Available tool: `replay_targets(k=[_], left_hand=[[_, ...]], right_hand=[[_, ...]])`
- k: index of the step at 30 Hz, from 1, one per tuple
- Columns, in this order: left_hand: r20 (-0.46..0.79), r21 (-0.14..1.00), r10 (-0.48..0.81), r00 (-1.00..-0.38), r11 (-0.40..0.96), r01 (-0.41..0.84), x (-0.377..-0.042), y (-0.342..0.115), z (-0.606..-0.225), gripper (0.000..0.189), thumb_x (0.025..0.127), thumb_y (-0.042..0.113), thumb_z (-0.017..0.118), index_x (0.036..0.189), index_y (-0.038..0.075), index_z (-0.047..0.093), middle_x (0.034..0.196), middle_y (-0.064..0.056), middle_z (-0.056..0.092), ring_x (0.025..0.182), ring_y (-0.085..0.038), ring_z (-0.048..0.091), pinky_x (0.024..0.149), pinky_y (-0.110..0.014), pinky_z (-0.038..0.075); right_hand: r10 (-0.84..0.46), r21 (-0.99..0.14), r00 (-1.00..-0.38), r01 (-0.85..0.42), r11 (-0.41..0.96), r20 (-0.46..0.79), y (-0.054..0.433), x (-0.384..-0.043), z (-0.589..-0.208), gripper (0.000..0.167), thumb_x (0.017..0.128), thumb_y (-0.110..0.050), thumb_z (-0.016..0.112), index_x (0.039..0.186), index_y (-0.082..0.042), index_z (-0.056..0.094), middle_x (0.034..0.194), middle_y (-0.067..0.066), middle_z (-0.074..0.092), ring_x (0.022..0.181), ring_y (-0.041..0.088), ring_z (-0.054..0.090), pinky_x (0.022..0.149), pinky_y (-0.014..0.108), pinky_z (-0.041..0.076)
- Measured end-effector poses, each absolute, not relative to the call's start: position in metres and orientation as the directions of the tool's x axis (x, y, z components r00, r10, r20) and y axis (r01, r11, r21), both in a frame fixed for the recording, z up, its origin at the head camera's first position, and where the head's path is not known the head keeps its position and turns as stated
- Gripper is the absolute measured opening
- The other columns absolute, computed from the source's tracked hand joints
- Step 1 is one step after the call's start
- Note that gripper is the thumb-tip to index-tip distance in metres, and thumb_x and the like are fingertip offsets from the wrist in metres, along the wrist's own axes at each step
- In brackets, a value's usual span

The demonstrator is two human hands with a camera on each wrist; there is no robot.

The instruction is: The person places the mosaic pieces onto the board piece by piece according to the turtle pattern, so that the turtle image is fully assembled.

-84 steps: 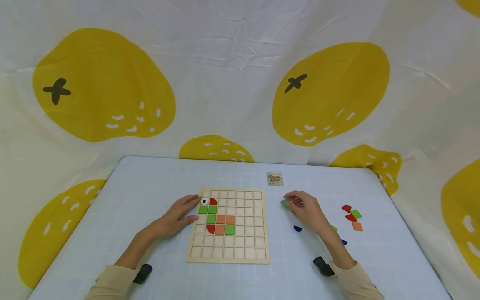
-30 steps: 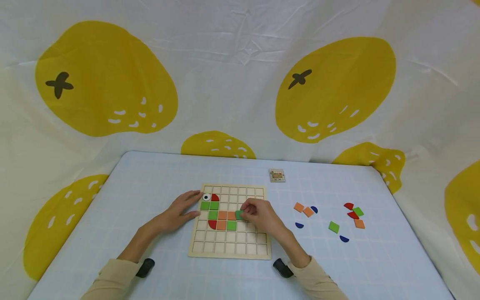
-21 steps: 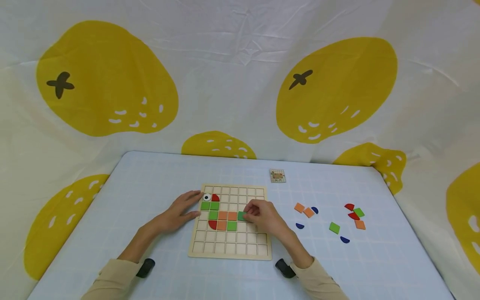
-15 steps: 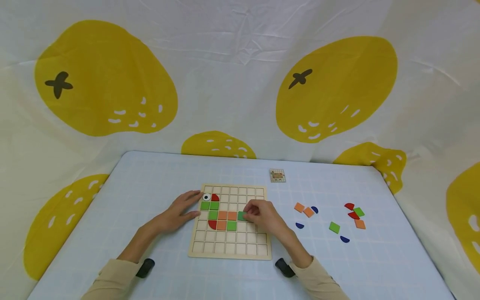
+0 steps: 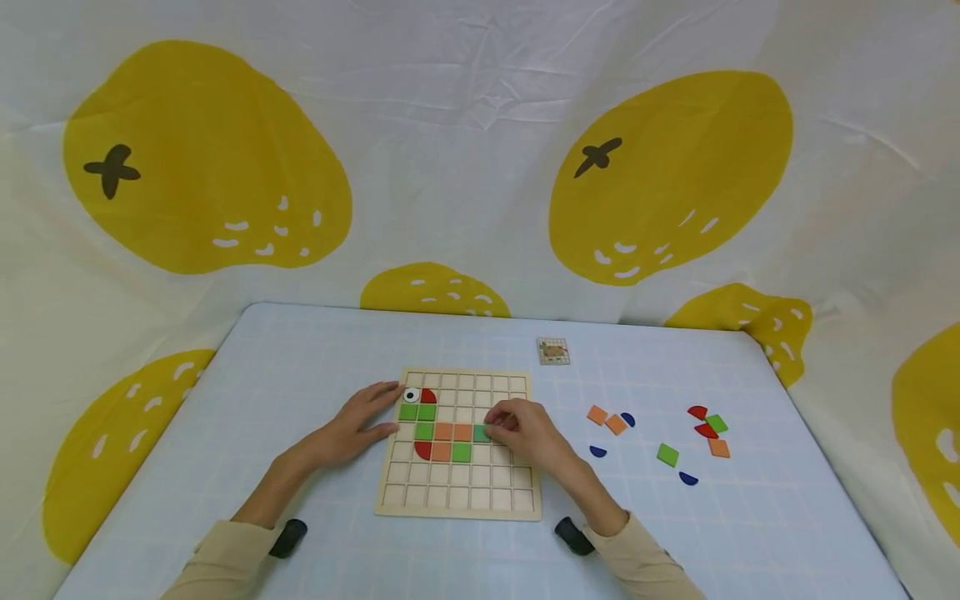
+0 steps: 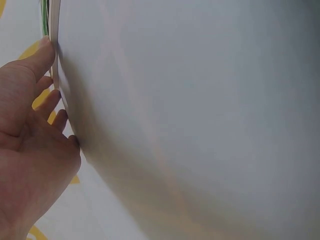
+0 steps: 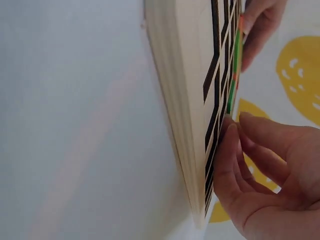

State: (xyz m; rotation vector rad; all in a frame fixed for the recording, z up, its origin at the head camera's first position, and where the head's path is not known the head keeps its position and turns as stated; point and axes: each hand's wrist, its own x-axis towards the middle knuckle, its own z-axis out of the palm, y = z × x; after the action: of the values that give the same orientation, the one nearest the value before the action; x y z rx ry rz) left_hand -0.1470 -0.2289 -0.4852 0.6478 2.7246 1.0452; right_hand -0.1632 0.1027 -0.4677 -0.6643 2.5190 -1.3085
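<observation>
A wooden grid board lies on the table, with a row of coloured tiles in its cells. My right hand pinches the edge of a green square tile at a cell right of the orange square tiles. In the right wrist view, the thumb and forefinger meet close over the grid. My left hand rests with its fingers spread along the board's left edge; in the left wrist view its fingertips touch the board's side. A white eye tile and a red quarter-round tile sit near the top left.
Right of the board lie two orange squares, several blue half-rounds and a green square. Farther right is a cluster with red pieces. A small pattern card lies behind, near the back edge.
My right hand has carried the green tile from the table's right side leftward onto the board; over the last second the tile has settled flatter against its cell. The left hand stays at the board's edge.
</observation>
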Motion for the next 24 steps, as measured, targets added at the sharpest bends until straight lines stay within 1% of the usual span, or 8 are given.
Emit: replay_targets(k=[5, 9, 15, 20, 24], left_hand=[[-0.007, 0.664, 0.443, -0.897, 0.672, 0.326, -0.148, -0.23, -0.487, 0.064, 0.103, 0.022, 0.064, 0.158, 0.001, 0.038, 0.161, -0.023, 0.033, 0.149, -0.048, 0.023, 0.117, -0.069, 0.022], [-0.014, 0.657, 0.441, -0.897, 0.68, 0.324, -0.148, -0.23, -0.488, 0.064, 0.103, 0.023, 0.064, 0.158, 0.001, 0.038, 0.162, -0.023, 0.032, 0.149, -0.047, 0.023, 0.117, -0.068, 0.022], [-0.017, 0.668, 0.436, -0.9, 0.675, 0.314, -0.147, -0.23, -0.486, 0.064, 0.104, 0.024, 0.064, 0.158, 0.002, 0.038, 0.162, -0.023, 0.032, 0.149, -0.048, 0.023, 0.117, -0.069, 0.021], [0.0, 0.669, 0.442, -0.897, 0.667, 0.328, -0.146, -0.229, -0.484, 0.063, 0.103, 0.021, 0.064, 0.157, 0.0, 0.039, 0.161, -0.025, 0.032, 0.148, -0.049, 0.024, 0.116, -0.07, 0.022], [0.004, 0.67, 0.444, -0.896, 0.664, 0.332, -0.146, -0.227, -0.483, 0.062, 0.103, 0.019, 0.064, 0.157, -0.001, 0.039, 0.161, -0.025, 0.032, 0.148, -0.049, 0.024, 0.116, -0.069, 0.022]], right_hand=[[-0.505, -0.821, -0.862, -0.316, 0.475, 0.039, 0.111, -0.162, -0.469, 0.009, 0.099, -0.008, 0.07, 0.105, -0.003, 0.072, 0.096, 0.002, 0.069, 0.085, 0.015, 0.065, 0.076, 0.025, 0.056], [-0.494, -0.816, -0.867, -0.328, 0.476, 0.061, 0.119, -0.162, -0.47, 0.01, 0.099, -0.008, 0.069, 0.107, -0.003, 0.072, 0.097, 0.002, 0.069, 0.088, 0.015, 0.065, 0.08, 0.026, 0.057], [-0.467, -0.795, -0.878, -0.357, 0.49, 0.106, 0.133, -0.164, -0.47, 0.011, 0.098, -0.006, 0.07, 0.108, -0.002, 0.071, 0.1, 0.003, 0.069, 0.09, 0.018, 0.066, 0.08, 0.028, 0.057], [-0.43, -0.768, -0.892, -0.371, 0.522, 0.138, 0.149, -0.165, -0.472, 0.012, 0.098, -0.006, 0.071, 0.109, -0.003, 0.071, 0.104, 0.003, 0.07, 0.097, 0.021, 0.067, 0.087, 0.035, 0.057], [-0.37, -0.744, -0.918, -0.345, 0.572, 0.141, 0.163, -0.164, -0.471, 0.014, 0.096, -0.007, 0.072, 0.11, -0.006, 0.072, 0.109, 0.003, 0.07, 0.104, 0.022, 0.066, 0.093, 0.042, 0.055]])
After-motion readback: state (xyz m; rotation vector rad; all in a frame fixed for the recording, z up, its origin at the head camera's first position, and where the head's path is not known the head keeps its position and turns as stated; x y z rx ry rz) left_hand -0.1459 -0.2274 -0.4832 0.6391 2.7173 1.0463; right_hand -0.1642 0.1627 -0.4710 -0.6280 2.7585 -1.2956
